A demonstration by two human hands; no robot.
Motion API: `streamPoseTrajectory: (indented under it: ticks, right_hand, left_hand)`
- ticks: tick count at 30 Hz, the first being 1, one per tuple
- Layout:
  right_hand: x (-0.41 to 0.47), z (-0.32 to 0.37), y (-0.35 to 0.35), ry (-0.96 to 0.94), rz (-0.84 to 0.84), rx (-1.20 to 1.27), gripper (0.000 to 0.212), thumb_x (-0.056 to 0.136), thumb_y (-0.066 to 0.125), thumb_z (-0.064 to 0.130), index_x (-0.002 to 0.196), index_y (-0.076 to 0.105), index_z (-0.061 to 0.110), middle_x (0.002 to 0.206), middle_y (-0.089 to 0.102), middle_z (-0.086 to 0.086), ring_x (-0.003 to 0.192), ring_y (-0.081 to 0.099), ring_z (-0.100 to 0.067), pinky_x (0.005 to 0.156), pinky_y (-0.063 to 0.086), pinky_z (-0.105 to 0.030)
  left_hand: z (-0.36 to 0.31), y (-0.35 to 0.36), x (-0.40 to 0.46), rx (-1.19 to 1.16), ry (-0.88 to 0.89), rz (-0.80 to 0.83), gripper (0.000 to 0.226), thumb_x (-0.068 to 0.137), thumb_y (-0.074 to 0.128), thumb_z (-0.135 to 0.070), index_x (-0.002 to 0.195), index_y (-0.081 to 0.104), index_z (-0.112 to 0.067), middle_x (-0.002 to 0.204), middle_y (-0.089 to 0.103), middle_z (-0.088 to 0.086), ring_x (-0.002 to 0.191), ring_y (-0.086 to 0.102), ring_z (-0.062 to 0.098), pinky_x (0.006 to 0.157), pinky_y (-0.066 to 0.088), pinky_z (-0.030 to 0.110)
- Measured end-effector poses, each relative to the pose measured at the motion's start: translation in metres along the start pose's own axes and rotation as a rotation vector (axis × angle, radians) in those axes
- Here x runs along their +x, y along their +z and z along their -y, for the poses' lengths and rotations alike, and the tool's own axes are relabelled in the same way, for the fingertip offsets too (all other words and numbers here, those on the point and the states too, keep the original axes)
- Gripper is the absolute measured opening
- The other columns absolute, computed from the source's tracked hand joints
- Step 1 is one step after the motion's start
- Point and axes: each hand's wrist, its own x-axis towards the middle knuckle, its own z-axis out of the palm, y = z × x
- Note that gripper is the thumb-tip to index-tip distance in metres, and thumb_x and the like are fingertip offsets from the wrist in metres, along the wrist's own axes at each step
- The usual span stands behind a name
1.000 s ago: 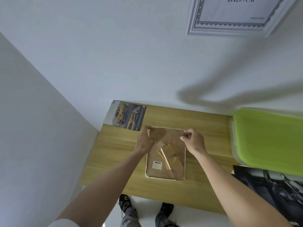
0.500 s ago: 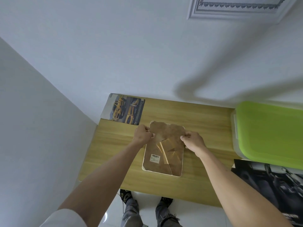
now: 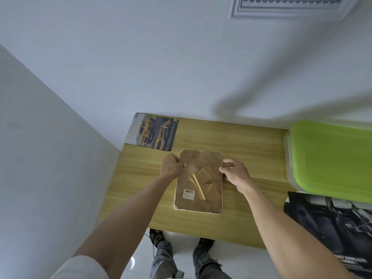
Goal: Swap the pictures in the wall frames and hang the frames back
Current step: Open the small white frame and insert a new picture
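A white picture frame lies face down on the wooden table. Its brown backing board, with a barcode label and a fold-out stand, is lifted at the far end. My left hand pinches the board's left edge and my right hand pinches its right edge. A picture of a yellow car lies flat at the table's far left corner. A second white frame hangs on the wall at the top right, cut off by the image edge.
A clear storage box with a green lid stands at the table's right end. A dark car-interior poster lies in front of it. White walls close in behind and on the left. My feet show under the table's near edge.
Both hands have slid from the board's far corners down along its side edges, and its far end has lifted off the frame. The view has tilted downward a little.
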Motion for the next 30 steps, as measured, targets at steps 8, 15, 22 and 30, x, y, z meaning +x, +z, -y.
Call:
streamPoseTrajectory:
  ticks: [8, 15, 22, 30]
  right_hand:
    - [-0.003, 0.001, -0.006, -0.01, 0.064, 0.032, 0.047, 0.094, 0.064, 0.03, 0.138, 0.051, 0.042, 0.139, 0.054, 0.003, 0.126, 0.053, -0.02, 0.106, 0.046, -0.047]
    - [-0.01, -0.002, -0.023, -0.038, -0.039, 0.024, 0.045, 0.095, 0.062, 0.015, 0.137, 0.054, 0.029, 0.109, 0.069, -0.006, 0.091, 0.069, -0.021, 0.072, 0.061, -0.038]
    - [-0.011, -0.015, -0.086, -0.119, -0.39, -0.191, 0.032, 0.096, 0.061, 0.019, 0.127, 0.063, 0.012, 0.118, 0.069, -0.006, 0.099, 0.065, -0.02, 0.077, 0.045, -0.017]
    - [-0.003, -0.052, -0.116, -0.075, -0.315, -0.457, 0.057, 0.098, 0.056, 0.018, 0.149, 0.034, 0.011, 0.134, 0.043, -0.017, 0.125, 0.051, -0.032, 0.105, 0.04, -0.034]
  left_hand:
    - [-0.004, -0.008, 0.007, 0.039, 0.075, 0.098, 0.027, 0.088, 0.067, -0.027, 0.1, 0.044, -0.018, 0.103, 0.064, 0.012, 0.089, 0.068, 0.033, 0.076, 0.059, 0.05]
    - [-0.03, -0.001, -0.015, -0.093, 0.16, 0.075, 0.024, 0.088, 0.069, -0.018, 0.108, 0.056, -0.017, 0.097, 0.068, 0.009, 0.085, 0.069, 0.025, 0.068, 0.06, 0.04]
    - [-0.069, 0.063, -0.041, -0.002, 0.357, 0.182, 0.024, 0.075, 0.066, -0.005, 0.096, 0.071, -0.016, 0.081, 0.07, 0.0, 0.075, 0.067, 0.016, 0.06, 0.056, 0.026]
    - [-0.094, 0.14, -0.047, 0.33, 0.5, 0.206, 0.062, 0.077, 0.069, -0.013, 0.13, 0.04, -0.002, 0.118, 0.045, 0.015, 0.093, 0.058, 0.036, 0.079, 0.053, 0.041]
